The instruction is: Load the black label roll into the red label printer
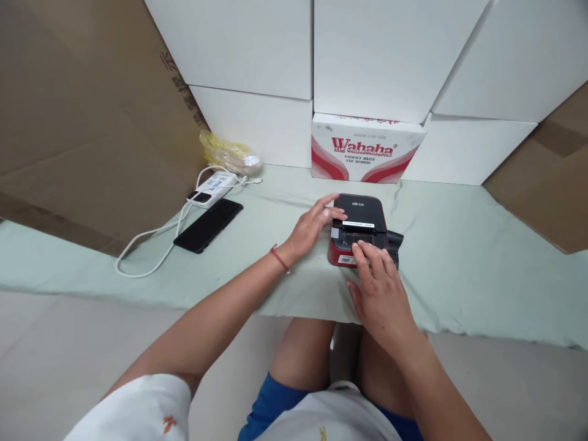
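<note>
A small label printer (365,211), black on top with red sides, lies on the green cloth in front of me. My left hand (310,229) rests at its left edge, with its fingers stretched out over the top. The fingertips of my right hand (379,278) touch the near part of the printer, their fingers extended and the thumb apart. A white strip runs across the printer's middle, and a white label shows on its near side, partly behind my right fingers. Something black and soft-looking (395,244) sticks out at its right; I cannot tell its kind.
On the left lie a black phone (209,225), a white power strip (214,187) with a looped cable (151,233), and a yellowish plastic bag (229,153). A Wahaha box (365,149) stands behind the printer against white boxes (252,128). Large cardboard boxes (92,122) flank both sides.
</note>
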Demonstrator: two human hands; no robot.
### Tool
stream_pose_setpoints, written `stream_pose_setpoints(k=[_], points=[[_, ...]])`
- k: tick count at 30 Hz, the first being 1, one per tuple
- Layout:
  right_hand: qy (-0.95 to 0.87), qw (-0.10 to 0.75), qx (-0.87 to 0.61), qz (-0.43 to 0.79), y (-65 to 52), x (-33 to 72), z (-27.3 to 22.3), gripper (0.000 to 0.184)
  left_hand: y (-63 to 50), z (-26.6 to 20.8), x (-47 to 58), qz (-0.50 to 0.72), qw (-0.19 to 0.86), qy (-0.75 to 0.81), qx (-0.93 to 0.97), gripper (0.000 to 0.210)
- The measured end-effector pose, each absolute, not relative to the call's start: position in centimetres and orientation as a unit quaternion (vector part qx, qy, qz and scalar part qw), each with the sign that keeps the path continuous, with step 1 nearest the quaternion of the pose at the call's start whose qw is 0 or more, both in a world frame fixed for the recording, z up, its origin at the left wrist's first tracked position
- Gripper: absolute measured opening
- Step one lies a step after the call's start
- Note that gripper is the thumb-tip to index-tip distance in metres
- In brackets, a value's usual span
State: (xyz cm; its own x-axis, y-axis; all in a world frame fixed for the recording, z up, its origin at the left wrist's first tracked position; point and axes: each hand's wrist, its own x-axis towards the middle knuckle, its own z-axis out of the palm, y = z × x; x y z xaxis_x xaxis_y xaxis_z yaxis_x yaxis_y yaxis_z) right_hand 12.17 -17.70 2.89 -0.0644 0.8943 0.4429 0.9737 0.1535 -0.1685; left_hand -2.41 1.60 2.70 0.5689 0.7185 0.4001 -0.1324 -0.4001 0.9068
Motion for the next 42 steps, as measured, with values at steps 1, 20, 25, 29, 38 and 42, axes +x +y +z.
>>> stream_pose_setpoints(k=[1, 20, 25, 29, 38, 42], points=[[-0.725, 0.231, -0.644, -0.081, -17.7, 12.2, 2.9, 0.067, 0.7, 2.1, -2.9, 0.411, 0.498, 0.207, 0.735, 0.054], [-0.733, 0.251, -0.624, -0.1, -18.2, 12.4, 2.3, 0.068, 1.6, -1.7, -1.1, 0.376, 0.691, 0.158, 0.597, 0.127], [-0.75, 0.251, -0.612, -0.031, -17.7, 14.4, 5.6, 0.045, 1.9, -2.5, -1.3, 0.374, 0.684, 0.141, 0.611, 0.124], [-0.709, 0.212, -0.673, 0.001, -12.9, 16.7, 9.8, 0.035, 2.4, -2.8, -1.2, 0.383, 0.685, 0.144, 0.603, 0.118], [-0.688, -0.144, -0.711, 0.006, -0.6, 14.4, 9.5, 0.025, 2.4, -2.3, -1.3, 0.368, 0.707, 0.142, 0.588, 0.11], [-0.692, -0.139, -0.708, 0.007, -2.9, 14.6, 11.6, 0.027, 2.5, -2.2, -1.4, 0.363, 0.711, 0.151, 0.583, 0.11]])
